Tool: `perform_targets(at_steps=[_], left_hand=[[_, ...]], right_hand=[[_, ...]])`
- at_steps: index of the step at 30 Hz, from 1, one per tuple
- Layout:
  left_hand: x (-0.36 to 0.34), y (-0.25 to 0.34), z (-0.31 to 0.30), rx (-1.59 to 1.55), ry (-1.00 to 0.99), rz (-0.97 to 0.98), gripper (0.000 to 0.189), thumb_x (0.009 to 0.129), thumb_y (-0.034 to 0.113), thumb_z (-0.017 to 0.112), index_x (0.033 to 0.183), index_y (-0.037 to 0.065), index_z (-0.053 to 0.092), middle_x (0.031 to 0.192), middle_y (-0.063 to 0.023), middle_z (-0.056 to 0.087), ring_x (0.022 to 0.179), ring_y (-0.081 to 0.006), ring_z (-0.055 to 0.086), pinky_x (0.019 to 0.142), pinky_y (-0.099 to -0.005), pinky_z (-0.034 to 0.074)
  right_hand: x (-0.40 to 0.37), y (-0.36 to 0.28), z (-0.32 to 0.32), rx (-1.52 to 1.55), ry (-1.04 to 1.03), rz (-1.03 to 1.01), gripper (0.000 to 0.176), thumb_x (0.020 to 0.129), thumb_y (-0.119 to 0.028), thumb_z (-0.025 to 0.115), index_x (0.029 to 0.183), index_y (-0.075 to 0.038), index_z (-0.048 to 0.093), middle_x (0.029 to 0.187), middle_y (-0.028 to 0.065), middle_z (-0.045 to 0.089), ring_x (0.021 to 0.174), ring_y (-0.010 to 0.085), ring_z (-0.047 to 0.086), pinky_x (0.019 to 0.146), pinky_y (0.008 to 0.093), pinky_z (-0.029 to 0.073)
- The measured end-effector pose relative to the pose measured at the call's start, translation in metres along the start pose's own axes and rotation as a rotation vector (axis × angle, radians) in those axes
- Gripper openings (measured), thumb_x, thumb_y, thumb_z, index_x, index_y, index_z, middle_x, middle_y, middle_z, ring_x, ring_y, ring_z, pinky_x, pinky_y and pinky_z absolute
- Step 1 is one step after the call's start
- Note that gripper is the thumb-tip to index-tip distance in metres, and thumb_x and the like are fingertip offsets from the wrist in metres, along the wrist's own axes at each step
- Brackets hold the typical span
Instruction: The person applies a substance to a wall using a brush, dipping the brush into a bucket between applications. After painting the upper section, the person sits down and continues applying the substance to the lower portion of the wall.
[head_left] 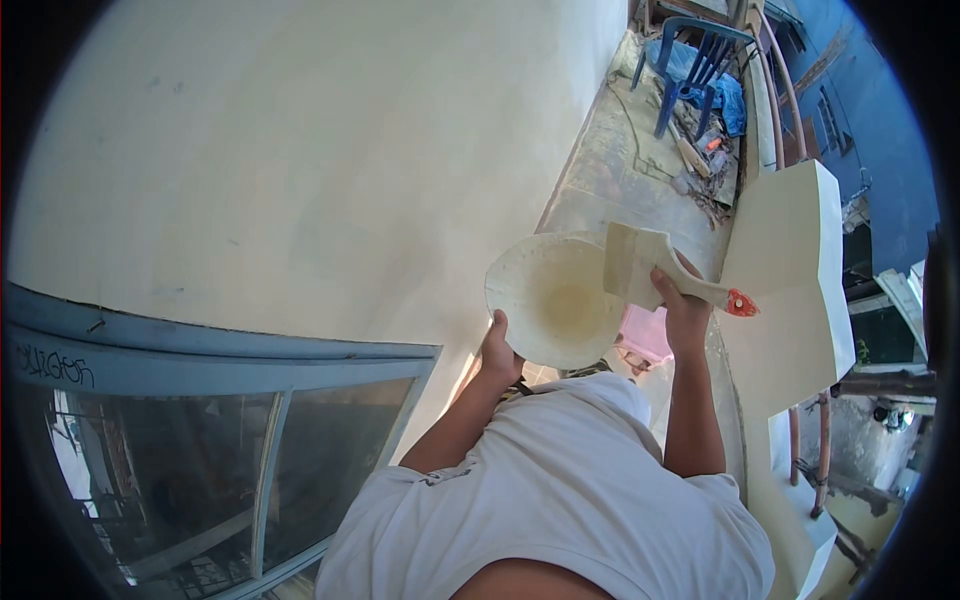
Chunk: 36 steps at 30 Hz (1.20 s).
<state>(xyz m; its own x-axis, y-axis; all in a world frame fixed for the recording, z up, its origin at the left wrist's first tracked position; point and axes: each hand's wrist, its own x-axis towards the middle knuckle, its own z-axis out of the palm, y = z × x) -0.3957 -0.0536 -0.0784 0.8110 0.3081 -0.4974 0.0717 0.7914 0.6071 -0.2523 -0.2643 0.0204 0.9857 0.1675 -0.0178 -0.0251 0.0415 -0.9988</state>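
My left hand (500, 352) grips the near left rim of a round, off-white bowl (517, 290), thumb up along its edge. Inside, the bottom of the bowl has a yellowish tint. My right hand (682, 300) is closed around a wide paintbrush (640, 262) with a pale handle that ends in a red tip. The broad head of the brush overlaps the right rim of the bowl in this view. Both hands are in front of my body, above the narrow walkway.
A cream wall (330, 180) rises on the left, with a grey-framed window (250, 375) below. Ahead on the walkway (600, 195) stands a blue plastic chair (700, 50) beside scattered debris. A pink object (647, 335) lies beneath my right hand. The right side has a cream parapet (780, 270) and railings.
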Motion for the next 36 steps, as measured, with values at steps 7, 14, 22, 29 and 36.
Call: perform_targets(at_steps=[7, 14, 22, 29, 36], left_hand=[[0.022, 0.001, 0.045, 0.008, 0.072, -0.002, 0.056, 0.094, 0.046, 0.025, 0.134, 0.007, 0.027, 0.133, -0.0115, 0.038, 0.123, -0.0269, 0.038, 0.101, -0.0412, 0.032], [0.061, 0.013, 0.068, 0.058, 0.054, -0.02, 0.056, 0.094, 0.046, 0.025, 0.135, 0.008, 0.026, 0.135, -0.0115, 0.036, 0.124, -0.0282, 0.036, 0.102, -0.0424, 0.031], [0.146, 0.039, 0.112, 0.082, -0.003, -0.079, 0.056, 0.094, 0.045, 0.026, 0.135, 0.008, 0.025, 0.135, -0.0124, 0.036, 0.124, -0.0289, 0.035, 0.102, -0.0429, 0.031], [0.252, 0.077, 0.148, 0.097, -0.137, -0.101, 0.057, 0.093, 0.045, 0.027, 0.135, 0.007, 0.025, 0.135, -0.0136, 0.036, 0.124, -0.03, 0.035, 0.102, -0.0433, 0.03], [0.317, 0.096, 0.181, 0.164, -0.183, -0.144, 0.056, 0.093, 0.042, 0.032, 0.134, 0.005, 0.026, 0.132, -0.0131, 0.04, 0.121, -0.0286, 0.039, 0.101, -0.0418, 0.032]], right_hand=[[0.054, 0.011, -0.027, 0.009, -0.037, 0.01, 0.043, 0.078, -0.013, 0.065, 0.116, 0.003, 0.053, 0.102, 0.0086, 0.06, 0.091, 0.0127, 0.055, 0.081, 0.0247, 0.043], [0.08, 0.015, -0.024, 0.11, -0.043, 0.053, 0.043, 0.078, -0.013, 0.065, 0.116, 0.003, 0.053, 0.103, 0.0098, 0.059, 0.094, 0.0142, 0.055, 0.083, 0.026, 0.043], [0.141, 0.021, -0.022, 0.161, 0.062, 0.083, 0.042, 0.078, -0.01, 0.065, 0.115, 0.006, 0.052, 0.102, 0.0103, 0.059, 0.092, 0.0137, 0.055, 0.083, 0.0257, 0.043], [0.229, 0.015, -0.005, 0.111, 0.264, -0.038, 0.044, 0.078, -0.01, 0.064, 0.116, 0.006, 0.05, 0.099, 0.0094, 0.059, 0.085, 0.0123, 0.056, 0.071, 0.0232, 0.046], [0.28, 0.0, 0.002, 0.103, 0.329, 0.021, 0.043, 0.079, -0.008, 0.064, 0.116, 0.008, 0.049, 0.101, 0.0111, 0.059, 0.091, 0.0136, 0.056, 0.079, 0.0248, 0.045]])
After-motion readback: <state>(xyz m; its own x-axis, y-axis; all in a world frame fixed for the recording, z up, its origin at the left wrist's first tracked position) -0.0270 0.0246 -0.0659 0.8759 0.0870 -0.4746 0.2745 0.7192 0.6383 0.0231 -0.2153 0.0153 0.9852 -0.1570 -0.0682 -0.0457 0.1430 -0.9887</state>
